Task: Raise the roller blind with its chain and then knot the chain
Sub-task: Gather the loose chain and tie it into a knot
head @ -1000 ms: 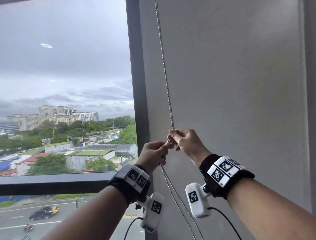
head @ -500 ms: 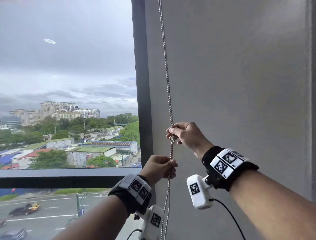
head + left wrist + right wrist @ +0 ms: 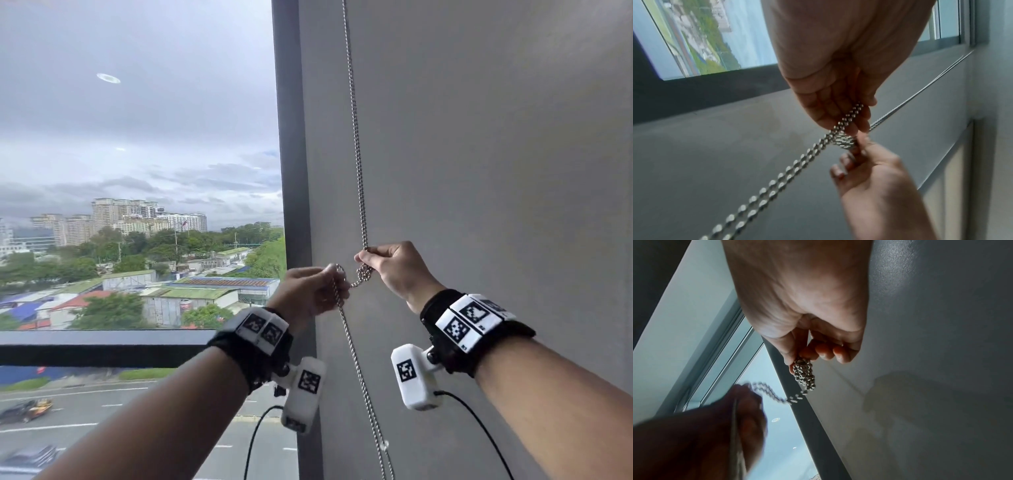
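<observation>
Head view: both my forearms reach up in front of the grey wall (image 3: 479,137), my left hand (image 3: 308,294) curled around the doubled silver ball chain (image 3: 356,150), my right hand (image 3: 397,267) just beside it. My right fingers (image 3: 824,350) pinch the bunched knot (image 3: 804,374) of beads. Beyond, the chain runs up beside the dark window frame (image 3: 287,137).

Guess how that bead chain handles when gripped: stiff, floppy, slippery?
Likely floppy: the chain bunches into a knot at the right hand and sags toward the left hand. Probably slippery: smooth shiny beads. Below, the doubled run hangs straight, so it probably swings.
</observation>
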Demonstrator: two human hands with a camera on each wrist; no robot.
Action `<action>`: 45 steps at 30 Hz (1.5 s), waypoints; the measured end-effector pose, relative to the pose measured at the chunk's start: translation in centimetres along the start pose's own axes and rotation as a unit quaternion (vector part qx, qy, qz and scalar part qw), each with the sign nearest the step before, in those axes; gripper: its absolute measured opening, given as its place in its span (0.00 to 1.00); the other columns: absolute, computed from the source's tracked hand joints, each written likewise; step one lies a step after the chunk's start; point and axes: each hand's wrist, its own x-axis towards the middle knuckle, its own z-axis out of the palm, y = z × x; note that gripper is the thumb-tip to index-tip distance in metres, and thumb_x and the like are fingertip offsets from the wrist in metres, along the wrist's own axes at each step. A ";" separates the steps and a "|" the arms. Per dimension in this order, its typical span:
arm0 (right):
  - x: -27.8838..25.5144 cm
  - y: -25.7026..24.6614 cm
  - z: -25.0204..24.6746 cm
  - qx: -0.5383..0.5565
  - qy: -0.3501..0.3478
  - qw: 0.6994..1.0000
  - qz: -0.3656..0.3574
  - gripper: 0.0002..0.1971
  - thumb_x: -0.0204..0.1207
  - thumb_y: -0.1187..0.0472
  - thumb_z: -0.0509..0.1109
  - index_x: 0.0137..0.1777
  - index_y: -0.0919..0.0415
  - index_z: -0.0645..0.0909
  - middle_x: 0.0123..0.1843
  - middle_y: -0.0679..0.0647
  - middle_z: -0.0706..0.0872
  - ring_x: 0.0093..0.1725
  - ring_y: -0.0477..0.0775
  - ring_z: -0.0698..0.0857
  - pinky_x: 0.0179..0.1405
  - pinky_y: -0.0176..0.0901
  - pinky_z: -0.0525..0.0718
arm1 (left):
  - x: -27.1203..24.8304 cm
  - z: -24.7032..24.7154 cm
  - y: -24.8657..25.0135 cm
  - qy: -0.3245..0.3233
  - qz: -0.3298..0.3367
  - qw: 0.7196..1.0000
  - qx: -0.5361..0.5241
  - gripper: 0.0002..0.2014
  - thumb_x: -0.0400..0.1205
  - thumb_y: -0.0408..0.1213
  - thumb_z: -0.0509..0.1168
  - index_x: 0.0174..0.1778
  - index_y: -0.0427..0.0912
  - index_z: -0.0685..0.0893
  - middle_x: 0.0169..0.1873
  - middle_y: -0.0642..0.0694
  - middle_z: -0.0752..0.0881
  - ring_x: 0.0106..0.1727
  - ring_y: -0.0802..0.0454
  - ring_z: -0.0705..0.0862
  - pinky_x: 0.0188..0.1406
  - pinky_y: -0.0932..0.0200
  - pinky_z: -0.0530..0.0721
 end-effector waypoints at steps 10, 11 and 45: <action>-1.6 -1.7 0.6 0.032 -0.046 0.997 0.052 0.08 0.81 0.61 0.69 0.51 0.62 0.89 0.37 0.58 0.93 0.28 0.50 0.86 0.28 0.37 0.80 | 4.8 4.4 6.6 0.049 0.023 0.998 0.020 0.11 0.79 0.40 0.67 0.40 0.33 0.86 0.37 0.38 0.86 0.35 0.45 0.84 0.39 0.56 0.85; -1.8 -1.9 0.8 0.055 -0.055 0.994 0.072 0.08 0.82 0.61 0.68 0.50 0.61 0.88 0.40 0.60 0.93 0.31 0.52 0.88 0.32 0.40 0.82 | 4.6 4.8 6.6 0.044 0.027 0.998 0.027 0.11 0.79 0.39 0.67 0.41 0.32 0.86 0.38 0.37 0.86 0.37 0.44 0.84 0.40 0.55 0.86; 1.2 -6.5 1.5 0.182 -0.048 0.977 0.098 0.12 0.83 0.68 0.62 0.61 0.67 0.84 0.39 0.59 0.89 0.28 0.55 0.88 0.27 0.46 0.88 | 3.1 3.7 6.1 0.083 -0.010 0.982 0.168 0.21 0.74 0.28 0.71 0.61 0.34 0.73 0.51 0.28 0.85 0.48 0.34 0.86 0.48 0.40 0.87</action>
